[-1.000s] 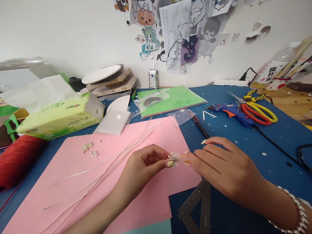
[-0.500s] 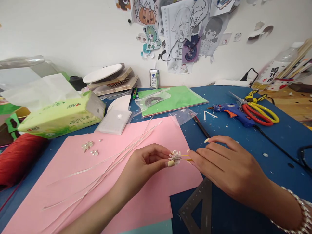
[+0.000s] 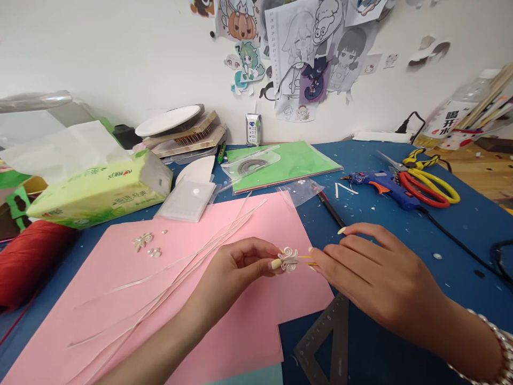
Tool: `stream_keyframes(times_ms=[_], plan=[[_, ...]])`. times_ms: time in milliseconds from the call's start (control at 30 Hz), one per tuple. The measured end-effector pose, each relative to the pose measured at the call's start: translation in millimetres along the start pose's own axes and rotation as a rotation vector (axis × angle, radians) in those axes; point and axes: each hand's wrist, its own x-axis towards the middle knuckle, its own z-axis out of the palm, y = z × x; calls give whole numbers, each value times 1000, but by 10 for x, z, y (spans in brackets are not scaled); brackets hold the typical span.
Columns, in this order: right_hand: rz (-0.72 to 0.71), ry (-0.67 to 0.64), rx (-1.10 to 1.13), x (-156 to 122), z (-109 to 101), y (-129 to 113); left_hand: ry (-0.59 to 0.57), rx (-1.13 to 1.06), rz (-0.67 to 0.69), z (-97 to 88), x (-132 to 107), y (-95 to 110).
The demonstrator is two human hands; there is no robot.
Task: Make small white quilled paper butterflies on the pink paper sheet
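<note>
A small coiled paper piece [image 3: 288, 259] is pinched between thumb and forefinger of the left hand [image 3: 236, 272], just above the right edge of the pink sheet [image 3: 240, 342]. A thin yellow stick [image 3: 308, 260], touching the piece, is gripped by the pressed-together fingertips of the right hand [image 3: 372, 272], with the forefinger raised clear. Several curls are already formed in the piece, and small finished shapes [image 3: 143, 241] are laid on the sheet. A bundle of long white strips [image 3: 180, 264] is left uncurled, so the work is judged partly done. On the bottle [image 3: 449, 118] "喝开水" can be read; the red logo on the green tissue pack [image 3: 100, 192] is probably too blurred to be made out.
</note>
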Motion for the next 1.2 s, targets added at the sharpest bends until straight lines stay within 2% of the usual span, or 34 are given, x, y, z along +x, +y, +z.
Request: stream_keyframes(times_ms=[700,933,1200], plan=[[-50,28,-55,-18,-7,-38,19,31,-27,16,-11,14],[-39,7,-49,-23,-11,-33,20,64,16,22,-7,-2],[-33,-47,10,-39,29,-41,12,199,60,14,-13,-36]])
